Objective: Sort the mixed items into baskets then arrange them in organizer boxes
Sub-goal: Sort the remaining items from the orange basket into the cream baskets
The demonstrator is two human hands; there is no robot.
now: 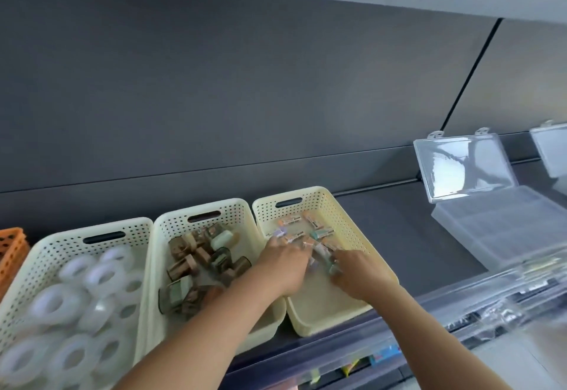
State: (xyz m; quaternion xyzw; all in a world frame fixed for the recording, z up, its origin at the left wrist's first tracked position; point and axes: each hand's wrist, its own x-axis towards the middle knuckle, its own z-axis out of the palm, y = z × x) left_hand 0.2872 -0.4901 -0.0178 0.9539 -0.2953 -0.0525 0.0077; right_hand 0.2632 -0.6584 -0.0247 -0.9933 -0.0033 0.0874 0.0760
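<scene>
Seen from the head camera, looking down at a dark worktop (399,236), a cream perforated basket (346,224) with a slot handle serves as the reference point. Small wrapped items (290,220) in orange, green and lilac lie scattered in its far half; its near half shows bare floor. Both hands reach into this basket from the near side. The left hand (285,263) has its fingers stretched forward and spread, the tips resting on the small items. The right hand (356,273) is beside it, its fingers bent at a cluster of the same items, but blur hides whether it grips any. Touching the basket's left side stands a second cream basket (171,227) holding brown and green blocky pieces (196,260), too blurred to identify. Further left is a third cream basket (61,242) filled with white tape rolls (92,282), and beyond that the corner of an orange basket (12,248). To the right of the reference basket, well apart, sits a clear organizer box (503,230) with its lid (463,168) standing open against the grey back panel. Nearer the viewer on that side lie more clear cases (491,297), blurred.
</scene>
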